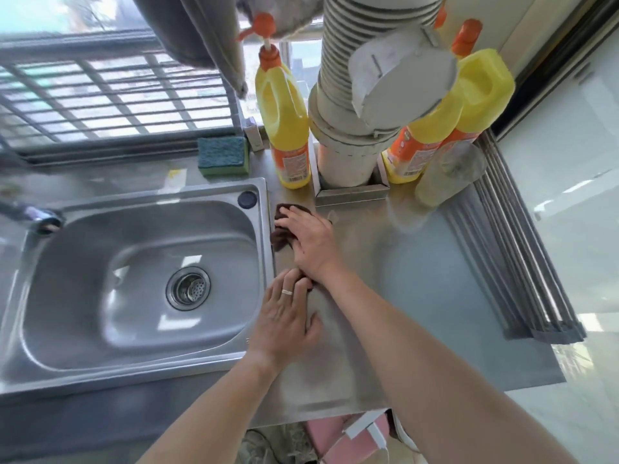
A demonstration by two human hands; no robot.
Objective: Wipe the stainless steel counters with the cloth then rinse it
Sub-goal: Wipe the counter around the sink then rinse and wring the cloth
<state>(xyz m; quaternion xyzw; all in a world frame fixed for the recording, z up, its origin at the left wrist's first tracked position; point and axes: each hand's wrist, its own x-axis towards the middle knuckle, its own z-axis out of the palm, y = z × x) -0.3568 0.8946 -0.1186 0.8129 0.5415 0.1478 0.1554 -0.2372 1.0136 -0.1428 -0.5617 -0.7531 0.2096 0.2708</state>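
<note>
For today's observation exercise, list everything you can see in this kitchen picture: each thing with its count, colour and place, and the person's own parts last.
Counter: one, stainless steel, right of the sink.
Sink: one, steel, left half, with a round drain strainer.
Cloth: one, dark brown, on the counter by the sink's right edge, under both hands.
Sponge: one, blue on green, behind the sink.
Detergent bottles: three, yellow with orange caps, at the back of the counter.
Pipe: one, pale grey, ribbed, between the bottles.
Rack: one, steel rods, along the counter's right edge.
Window bars: grey, upper left.
Left hand: flat on the counter, wearing a ring.
Right hand: pressed flat on the cloth.
</note>
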